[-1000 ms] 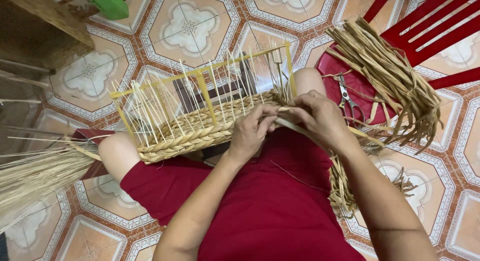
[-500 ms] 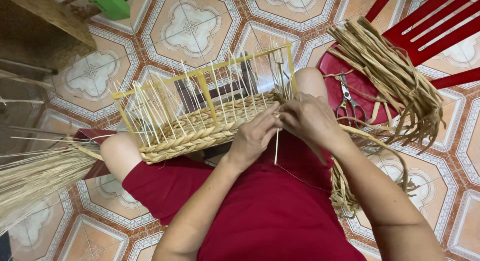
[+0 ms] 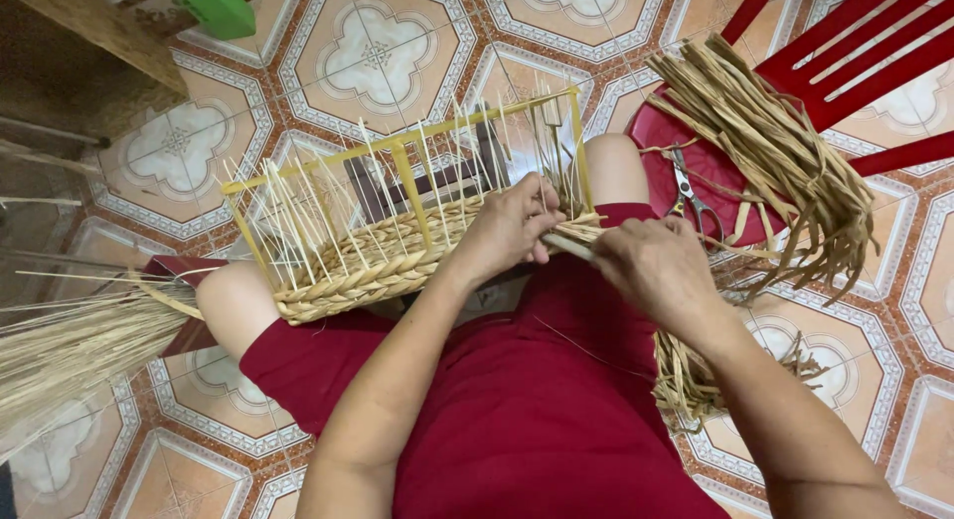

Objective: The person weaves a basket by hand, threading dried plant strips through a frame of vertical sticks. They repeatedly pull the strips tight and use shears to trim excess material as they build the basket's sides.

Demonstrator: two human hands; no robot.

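Observation:
A half-woven basket [image 3: 358, 265] rests on my lap, with a yellow frame [image 3: 397, 151] and many thin pale upright stakes. Braided straw rows wrap its lower part. My left hand [image 3: 512, 226] grips the woven edge at the basket's right corner, fingers curled among the stakes. My right hand [image 3: 651, 265] pinches a braided straw strand [image 3: 568, 243] just right of that corner. The two hands almost touch. The strand runs on under my right hand, out of sight.
A red plastic chair [image 3: 845, 62] at the right holds a bundle of straw strands [image 3: 775, 151] and scissors [image 3: 691, 196]. More strands [image 3: 686, 380] hang by my right thigh. A sheaf of thin fibres [image 3: 70, 350] lies at left. Patterned floor tiles surround me; a green object [image 3: 219, 4] sits at top.
My right hand has drawn back to the right along the strand, away from the basket corner. My left hand has shifted up onto the woven edge. The basket has stayed in place.

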